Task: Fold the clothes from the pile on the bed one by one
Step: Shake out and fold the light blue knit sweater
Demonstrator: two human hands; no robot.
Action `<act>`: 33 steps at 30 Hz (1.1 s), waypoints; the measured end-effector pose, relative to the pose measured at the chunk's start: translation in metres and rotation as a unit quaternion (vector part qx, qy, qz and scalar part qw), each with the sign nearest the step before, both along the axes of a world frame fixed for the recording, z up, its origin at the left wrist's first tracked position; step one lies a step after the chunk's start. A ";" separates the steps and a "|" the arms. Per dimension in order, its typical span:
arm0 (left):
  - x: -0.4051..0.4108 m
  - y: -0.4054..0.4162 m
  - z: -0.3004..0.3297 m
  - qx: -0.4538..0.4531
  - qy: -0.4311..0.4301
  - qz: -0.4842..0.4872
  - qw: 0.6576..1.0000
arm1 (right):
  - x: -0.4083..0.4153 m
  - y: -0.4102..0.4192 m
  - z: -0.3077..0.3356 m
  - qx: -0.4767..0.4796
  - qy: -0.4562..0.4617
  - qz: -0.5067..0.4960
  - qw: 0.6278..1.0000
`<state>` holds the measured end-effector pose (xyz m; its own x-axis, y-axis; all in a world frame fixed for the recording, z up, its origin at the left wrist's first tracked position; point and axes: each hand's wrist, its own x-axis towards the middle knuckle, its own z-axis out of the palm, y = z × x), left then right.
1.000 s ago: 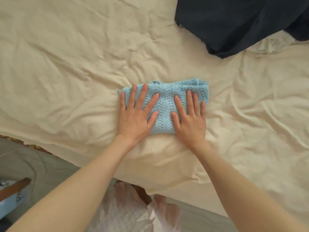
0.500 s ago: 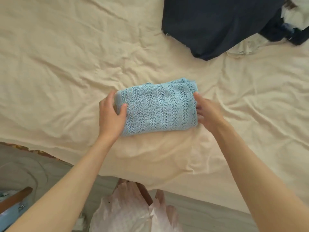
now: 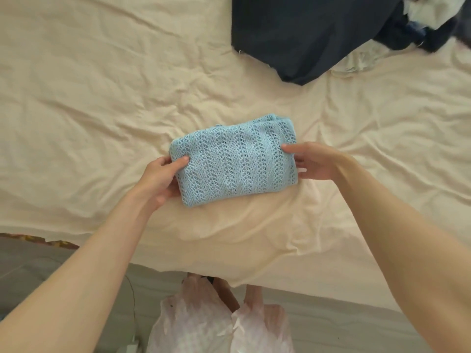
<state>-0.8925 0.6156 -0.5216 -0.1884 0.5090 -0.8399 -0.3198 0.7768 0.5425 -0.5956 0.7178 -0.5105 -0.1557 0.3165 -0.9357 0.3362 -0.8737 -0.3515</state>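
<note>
A light blue knitted garment (image 3: 235, 160), folded into a compact rectangle, sits in the middle of the cream bed sheet (image 3: 102, 98). My left hand (image 3: 159, 178) grips its left end, thumb on top and fingers underneath. My right hand (image 3: 314, 161) holds its right end the same way, thumb on the upper face. The bundle looks slightly raised off the sheet between both hands. A dark navy garment (image 3: 313, 34) lies at the top, part of the pile (image 3: 428, 24) at the top right corner.
The bed's near edge runs across the lower part of the view, with grey floor (image 3: 51, 271) below it. A pale pink garment (image 3: 204, 324) covers my legs at the bottom centre. A thin cable lies on the floor at lower left.
My hands left the top of the blue bundle, where they pressed flat, and took hold of its two ends. The bundle now looks slightly raised and tilted.
</note>
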 end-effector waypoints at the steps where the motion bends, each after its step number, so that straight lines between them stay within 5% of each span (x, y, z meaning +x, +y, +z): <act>1: -0.002 -0.001 0.003 0.003 -0.003 -0.005 1.000 | 0.000 -0.002 0.001 0.001 0.004 -0.003 1.000; 16: 0.018 -0.053 0.136 0.075 0.030 -0.143 0.986 | 0.042 -0.144 0.136 0.084 0.034 -0.146 0.985; 26: 0.189 -0.128 0.244 0.130 0.015 -0.291 0.948 | 0.190 -0.330 0.242 0.136 0.043 -0.355 0.924; 33: 0.342 -0.227 0.266 0.103 -0.032 -0.350 0.931 | 0.317 -0.472 0.275 0.157 0.017 -0.446 0.881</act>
